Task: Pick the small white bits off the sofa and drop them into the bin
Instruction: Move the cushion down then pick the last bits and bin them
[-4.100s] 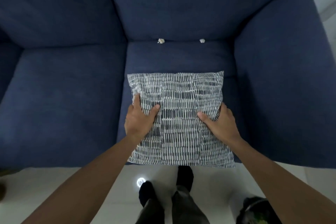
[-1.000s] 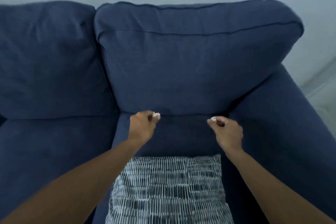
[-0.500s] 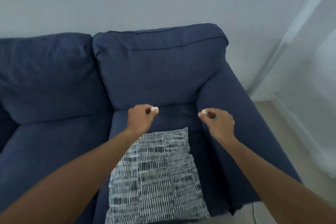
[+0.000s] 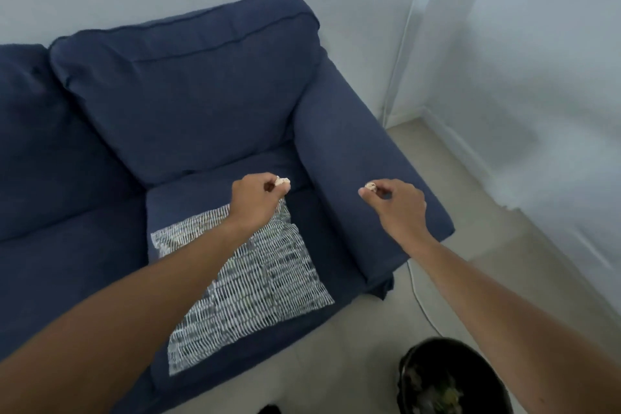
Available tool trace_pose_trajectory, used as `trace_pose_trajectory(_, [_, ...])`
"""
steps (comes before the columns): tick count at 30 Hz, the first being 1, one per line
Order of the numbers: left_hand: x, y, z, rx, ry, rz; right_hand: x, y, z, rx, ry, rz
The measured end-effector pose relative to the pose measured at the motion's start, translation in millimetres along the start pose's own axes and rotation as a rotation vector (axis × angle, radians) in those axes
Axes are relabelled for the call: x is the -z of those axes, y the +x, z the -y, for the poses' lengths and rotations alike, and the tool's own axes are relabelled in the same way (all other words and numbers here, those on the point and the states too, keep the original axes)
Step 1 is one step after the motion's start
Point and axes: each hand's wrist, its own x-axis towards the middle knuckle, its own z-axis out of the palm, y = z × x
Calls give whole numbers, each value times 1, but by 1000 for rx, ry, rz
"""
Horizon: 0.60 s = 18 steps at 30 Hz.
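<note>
Head view. My left hand point(image 4: 255, 198), frame centre, pinches 1 white bit point(image 4: 282, 181) at its fingertips, above the patterned cushion point(image 4: 268, 282) on the sofa point(image 4: 188, 111). My right hand point(image 4: 396, 205), right of centre, pinches a 2nd bit point(image 4: 371, 186) over the sofa arm point(image 4: 366, 161). Bin point(image 4: 450, 380) on the floor, lower right, holding scraps, well apart from both hands.

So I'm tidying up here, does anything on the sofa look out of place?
Only the patterned cushion: it lies flat and skewed on the seat of the sofa, not propped upright. No white bits show on the fabric.
</note>
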Motion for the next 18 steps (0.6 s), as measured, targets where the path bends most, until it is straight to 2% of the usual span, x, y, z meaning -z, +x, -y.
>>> trace_pose_trajectory(14, [-195, -93, -47, -117, 29, 457, 66, -156, -195, -376, 61, -119])
trace_pose_trajectory(18, [-256, -129, -43, -172, 69, 596, 70, -207, -248, -515, 28, -94])
